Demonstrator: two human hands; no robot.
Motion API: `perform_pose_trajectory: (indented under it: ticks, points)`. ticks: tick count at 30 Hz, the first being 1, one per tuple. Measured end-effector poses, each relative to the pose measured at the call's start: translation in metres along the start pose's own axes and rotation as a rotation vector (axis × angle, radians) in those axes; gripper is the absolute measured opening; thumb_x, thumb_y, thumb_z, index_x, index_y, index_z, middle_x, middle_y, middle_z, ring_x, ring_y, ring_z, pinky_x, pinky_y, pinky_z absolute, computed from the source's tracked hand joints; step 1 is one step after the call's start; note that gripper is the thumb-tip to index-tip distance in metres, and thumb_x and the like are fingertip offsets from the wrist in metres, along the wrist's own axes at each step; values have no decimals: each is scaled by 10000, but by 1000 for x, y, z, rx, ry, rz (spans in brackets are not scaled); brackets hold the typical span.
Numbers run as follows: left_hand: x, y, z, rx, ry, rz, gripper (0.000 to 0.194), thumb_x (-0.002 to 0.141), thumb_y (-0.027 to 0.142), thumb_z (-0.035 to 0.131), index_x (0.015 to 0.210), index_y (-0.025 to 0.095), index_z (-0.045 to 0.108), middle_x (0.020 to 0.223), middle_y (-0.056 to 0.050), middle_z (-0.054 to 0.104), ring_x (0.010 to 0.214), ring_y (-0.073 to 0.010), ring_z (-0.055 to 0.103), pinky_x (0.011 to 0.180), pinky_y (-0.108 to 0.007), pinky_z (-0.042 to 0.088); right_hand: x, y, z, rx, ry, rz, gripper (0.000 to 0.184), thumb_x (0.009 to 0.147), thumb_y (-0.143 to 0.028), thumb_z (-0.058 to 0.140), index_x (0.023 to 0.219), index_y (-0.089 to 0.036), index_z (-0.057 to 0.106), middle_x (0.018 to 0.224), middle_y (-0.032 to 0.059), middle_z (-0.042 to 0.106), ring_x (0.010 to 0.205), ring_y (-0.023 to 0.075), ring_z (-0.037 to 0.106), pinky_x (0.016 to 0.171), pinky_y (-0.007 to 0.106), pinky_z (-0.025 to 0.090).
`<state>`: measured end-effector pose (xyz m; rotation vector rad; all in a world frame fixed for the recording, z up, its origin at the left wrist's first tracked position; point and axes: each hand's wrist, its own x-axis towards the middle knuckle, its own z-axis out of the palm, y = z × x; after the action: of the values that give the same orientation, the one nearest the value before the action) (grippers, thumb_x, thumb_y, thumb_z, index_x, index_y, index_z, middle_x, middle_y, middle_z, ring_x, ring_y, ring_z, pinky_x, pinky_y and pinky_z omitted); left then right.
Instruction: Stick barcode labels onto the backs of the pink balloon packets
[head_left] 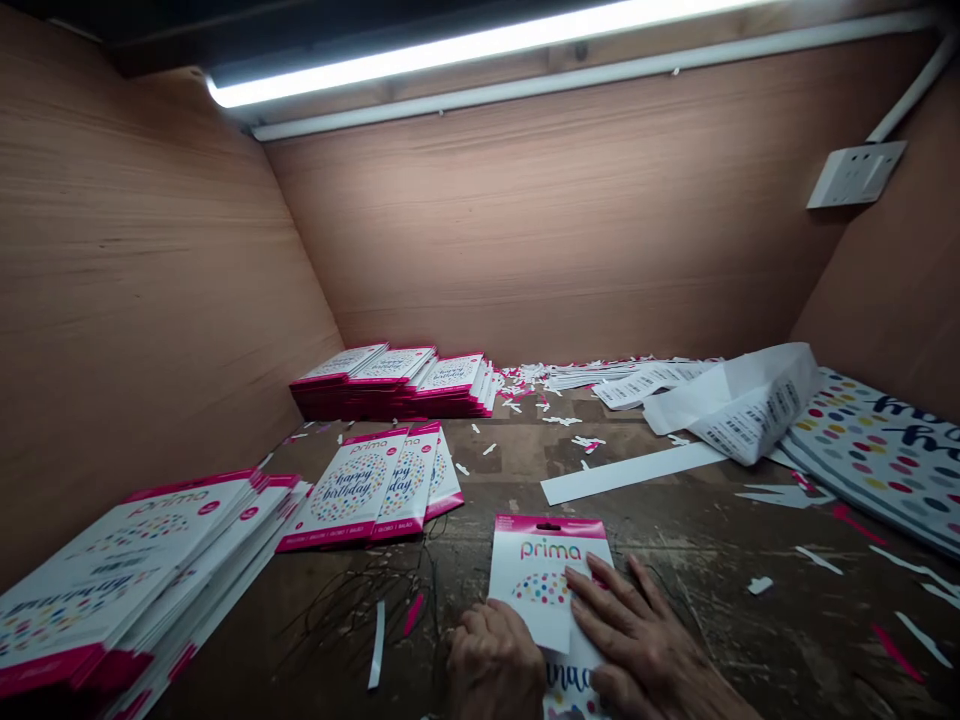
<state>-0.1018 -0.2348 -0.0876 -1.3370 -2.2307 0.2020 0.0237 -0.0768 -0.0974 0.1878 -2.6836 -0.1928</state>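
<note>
Prima packet [541, 588], white with a pink top band and a hanging slot, lies face up in the near middle of a dark, scuffed worktop [675, 520], beneath a person's two bare hands. The left hand [499, 655] curls at its left side, fingers bent and close together, against a blank white slip [551, 630] lying across the printed front; whether they pinch it cannot be told. The right hand [637, 630] rests flat on the packet's right side, fingers stretched out and slightly apart.

Around them, the wooden booth is strewn with clippings: white scraps [376, 645] and pink scraps [413, 614] dot the surface, thickest toward the back panel [555, 230]. Matching "happy birthday" packets stand in a leaning stack [127, 570] at near left, an overlapping group [349, 490] beyond it, and a packed row [390, 375] farther back. To the right, a long white strip [630, 475] reaches toward a folded sheet of barcode labels [750, 400], beside a large dotted piece [892, 450]. Overhead, a lit tube [465, 50] runs above a white conduit [465, 98], which bends down at right to a wall socket [855, 175].
</note>
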Motion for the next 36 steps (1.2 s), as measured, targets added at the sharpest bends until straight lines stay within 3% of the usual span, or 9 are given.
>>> perform_pose_trajectory:
  ticks: [7,13,17,19,23,25,28,33,36]
  points:
    - [5,3,-2,254,20,187,229,610,82,506,710,14,700,612,-239,657,469,-246,599,392,-271,440,-8,-9,33,-37,109,17,514,828,-545,420,1170,-177,528,1403,40,346,1291,371,213,1055,558,-49]
    - [-3,0,12,218,134,233,227,650,75,472,681,8,687,615,-239,657,492,-257,618,410,-275,460,-6,-14,34,-9,111,36,482,818,-530,455,1109,-164,571,1384,57,382,1312,365,153,1057,559,-82]
    - [-21,-6,28,110,288,259,500,868,361,302,745,17,643,705,-270,665,644,-327,661,530,-346,532,-6,-14,30,5,121,69,506,822,-566,427,1106,-174,576,1397,42,361,1312,358,163,1065,558,-60]
    - [-31,-10,34,71,297,275,443,877,354,293,865,40,606,827,-272,668,764,-359,656,624,-408,537,-5,-14,28,5,135,57,512,820,-565,434,1114,-170,574,1377,52,394,1309,351,182,1070,552,-47]
    - [-37,-16,41,-98,285,281,332,882,175,268,1013,94,562,1085,-191,628,1192,-367,411,981,-601,273,-5,-12,28,13,115,31,558,809,-543,472,1204,-150,514,1358,58,418,1320,351,135,1060,547,-100]
    - [-36,-18,44,-180,317,309,323,882,142,280,993,86,578,1087,-157,635,1294,-321,243,1058,-574,121,-5,-12,29,18,111,39,566,809,-551,465,1208,-152,510,1374,51,393,1324,354,110,1056,548,-115]
    - [-34,-20,51,-236,342,338,293,875,109,313,999,56,573,1076,-170,636,1308,-292,210,1087,-505,119,-6,-12,31,27,114,50,577,810,-561,458,1220,-158,499,1394,40,360,1326,341,114,1067,533,-103]
    - [-40,-19,63,-302,347,377,428,884,115,295,1301,23,318,1428,-216,203,1290,-315,255,1084,-477,167,-7,-14,32,28,109,57,565,813,-549,461,1230,-170,486,1395,35,362,1321,331,153,1078,535,-41]
    - [-41,-17,64,-289,355,357,480,885,100,258,1356,24,210,1446,-208,150,1278,-305,287,1084,-449,198,-8,-15,34,43,90,65,529,813,-542,463,1188,-175,523,1406,32,339,1328,332,121,1072,531,-79]
